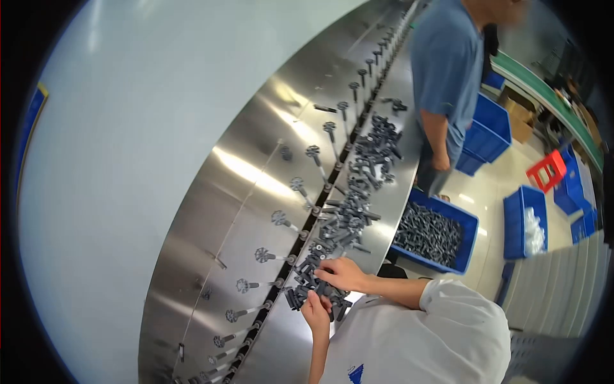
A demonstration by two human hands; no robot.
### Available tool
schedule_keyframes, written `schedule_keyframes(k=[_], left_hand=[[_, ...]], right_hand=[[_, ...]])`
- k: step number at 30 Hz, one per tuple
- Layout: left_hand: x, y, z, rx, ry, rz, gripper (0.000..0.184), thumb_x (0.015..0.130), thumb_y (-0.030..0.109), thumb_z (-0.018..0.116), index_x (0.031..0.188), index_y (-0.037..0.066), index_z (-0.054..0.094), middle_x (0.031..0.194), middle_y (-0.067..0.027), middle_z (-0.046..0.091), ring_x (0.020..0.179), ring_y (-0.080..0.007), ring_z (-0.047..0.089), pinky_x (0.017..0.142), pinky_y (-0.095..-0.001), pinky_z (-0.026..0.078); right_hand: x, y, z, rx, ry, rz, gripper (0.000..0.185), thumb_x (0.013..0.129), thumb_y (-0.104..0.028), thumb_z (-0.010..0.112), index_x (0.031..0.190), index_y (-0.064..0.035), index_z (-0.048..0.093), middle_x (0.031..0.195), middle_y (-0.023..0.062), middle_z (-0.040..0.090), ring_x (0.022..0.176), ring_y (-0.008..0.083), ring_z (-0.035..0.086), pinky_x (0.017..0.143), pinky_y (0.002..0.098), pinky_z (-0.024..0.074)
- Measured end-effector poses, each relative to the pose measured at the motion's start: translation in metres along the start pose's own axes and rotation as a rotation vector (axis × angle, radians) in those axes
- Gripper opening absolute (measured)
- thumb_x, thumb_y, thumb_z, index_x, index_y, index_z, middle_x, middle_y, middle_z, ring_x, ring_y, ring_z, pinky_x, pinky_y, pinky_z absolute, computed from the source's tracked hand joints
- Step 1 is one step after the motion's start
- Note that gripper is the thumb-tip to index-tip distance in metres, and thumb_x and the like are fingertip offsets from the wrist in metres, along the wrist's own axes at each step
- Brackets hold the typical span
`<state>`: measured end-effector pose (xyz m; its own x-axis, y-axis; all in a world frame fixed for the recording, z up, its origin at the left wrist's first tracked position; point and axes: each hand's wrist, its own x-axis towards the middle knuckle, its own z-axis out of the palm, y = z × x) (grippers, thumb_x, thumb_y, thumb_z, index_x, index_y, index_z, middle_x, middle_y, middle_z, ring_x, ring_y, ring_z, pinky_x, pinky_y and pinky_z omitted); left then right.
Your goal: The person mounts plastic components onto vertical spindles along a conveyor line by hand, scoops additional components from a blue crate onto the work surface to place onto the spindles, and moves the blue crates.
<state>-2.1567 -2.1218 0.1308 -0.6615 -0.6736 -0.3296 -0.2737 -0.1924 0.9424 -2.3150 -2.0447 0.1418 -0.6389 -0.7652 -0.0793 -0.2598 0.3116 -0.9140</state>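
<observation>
My left hand (314,311) is low among a heap of small dark grey tubular plastic parts (348,217) on the steel bench. Its fingers are curled around dark grey parts (325,296), partly hidden by the hand. Just above it, my right hand (344,275) reaches over the same heap from the right, with its fingers closed at the parts. What lies under those fingertips is hidden. Beside both hands runs a dark slot (299,246) with a row of upright pins, several carrying dark parts with flower-shaped heads (263,255).
A blue bin (472,246) full of similar parts stands on the floor to the right. A person in a blue shirt (444,64) stands farther along the bench. More blue bins (491,131), a red stool (547,171) and a green conveyor (543,89) lie behind.
</observation>
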Motion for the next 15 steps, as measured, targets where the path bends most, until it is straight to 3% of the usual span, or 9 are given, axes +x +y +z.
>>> schedule_keyframes(k=[3,6,10,15], left_hand=[[-0.003,-0.006,0.004,-0.028,0.021,0.077,0.032,0.104,0.027,0.052,0.086,0.002,0.061,0.075,-0.0039,0.064,0.061,-0.0055,0.050,0.053,-0.0214,0.038],[-0.008,-0.005,0.022,-0.080,0.186,0.281,0.024,0.101,0.021,0.057,0.092,0.000,0.062,0.072,-0.0025,0.063,0.060,-0.0043,0.049,0.055,-0.0206,0.038],[-0.007,-0.015,-0.008,-0.130,-0.053,-0.117,0.019,0.100,0.017,0.060,0.102,-0.002,0.062,0.085,-0.0026,0.066,0.071,-0.0048,0.056,0.063,-0.0196,0.044],[-0.009,0.001,0.015,-0.110,0.085,0.122,0.023,0.101,0.021,0.058,0.093,0.000,0.062,0.075,-0.0010,0.062,0.063,-0.0039,0.050,0.056,-0.0205,0.039]], right_hand=[[-0.003,-0.001,0.003,0.031,0.009,0.011,0.034,0.093,-0.040,0.057,0.090,-0.0078,0.068,0.073,0.0143,0.068,0.066,0.0331,0.065,0.062,0.0436,0.0486],[-0.004,-0.009,-0.003,0.051,-0.019,0.027,0.033,0.092,-0.040,0.057,0.091,-0.0079,0.068,0.071,0.0139,0.066,0.064,0.0328,0.064,0.061,0.0428,0.0471],[-0.005,-0.008,-0.004,0.010,-0.047,0.039,0.034,0.092,-0.040,0.057,0.091,-0.0077,0.067,0.068,0.0136,0.064,0.062,0.0322,0.062,0.059,0.0419,0.0453],[-0.009,-0.010,-0.004,0.018,0.000,0.023,0.033,0.092,-0.039,0.058,0.090,-0.0071,0.067,0.066,0.0135,0.063,0.061,0.0315,0.061,0.059,0.0417,0.0450]])
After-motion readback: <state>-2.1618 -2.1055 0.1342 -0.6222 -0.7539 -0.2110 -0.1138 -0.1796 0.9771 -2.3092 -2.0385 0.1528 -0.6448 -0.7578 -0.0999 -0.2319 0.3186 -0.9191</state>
